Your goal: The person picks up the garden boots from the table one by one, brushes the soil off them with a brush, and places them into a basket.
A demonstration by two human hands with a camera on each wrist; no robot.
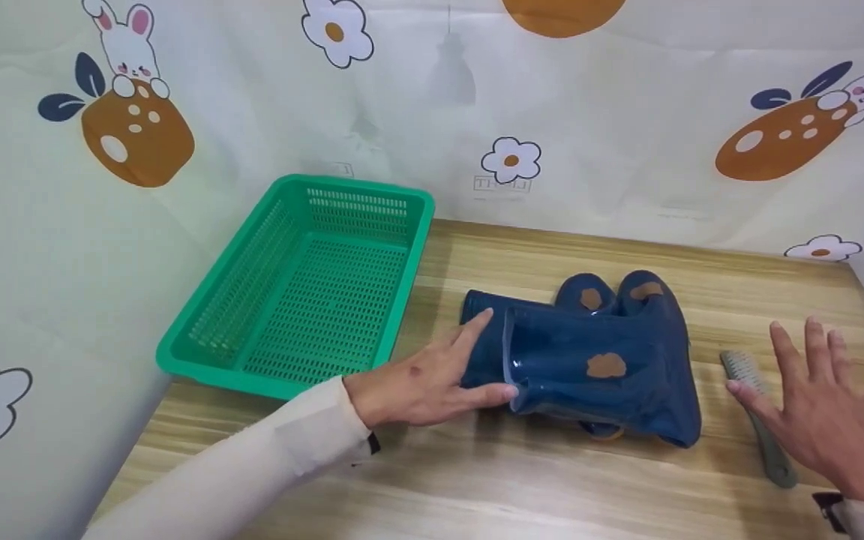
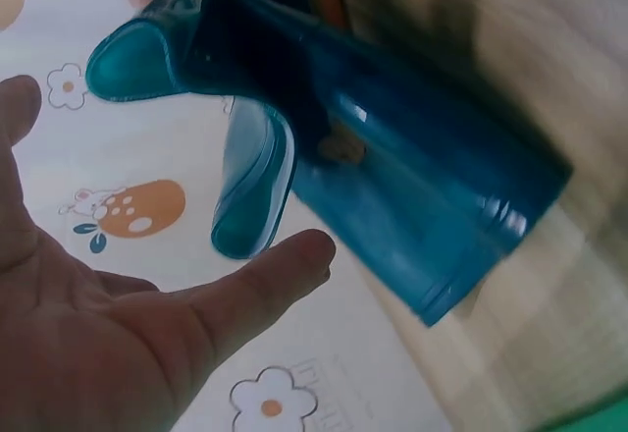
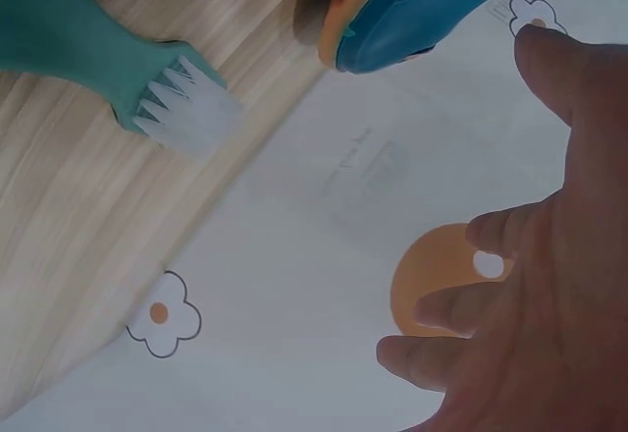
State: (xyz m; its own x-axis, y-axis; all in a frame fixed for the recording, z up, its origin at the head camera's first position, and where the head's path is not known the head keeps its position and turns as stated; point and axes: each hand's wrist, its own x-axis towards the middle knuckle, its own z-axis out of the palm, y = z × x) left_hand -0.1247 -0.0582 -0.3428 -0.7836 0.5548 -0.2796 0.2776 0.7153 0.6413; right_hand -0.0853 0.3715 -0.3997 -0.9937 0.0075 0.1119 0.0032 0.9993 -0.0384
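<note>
A pair of dark blue rubber boots (image 1: 604, 367) with brown patches lies on its side on the table, one partly over the other. In the left wrist view the open top of one boot (image 2: 253, 196) faces my left hand. That left hand (image 1: 424, 382) is at the boot tops, thumb and forefinger spread apart, with nothing gripped. To the right lies a scrubbing brush (image 1: 766, 431) with a grey-green handle and pale bristles. Over and beside the brush my right hand (image 1: 829, 412) hovers with its fingers spread, holding nothing.
A green plastic basket (image 1: 409, 300) with slotted walls stands left of the boots; no items show inside it. Behind the wooden table (image 1: 477, 480) hangs a pale sheet (image 1: 597, 112) printed with flowers, oranges and rabbits, which also covers the left side.
</note>
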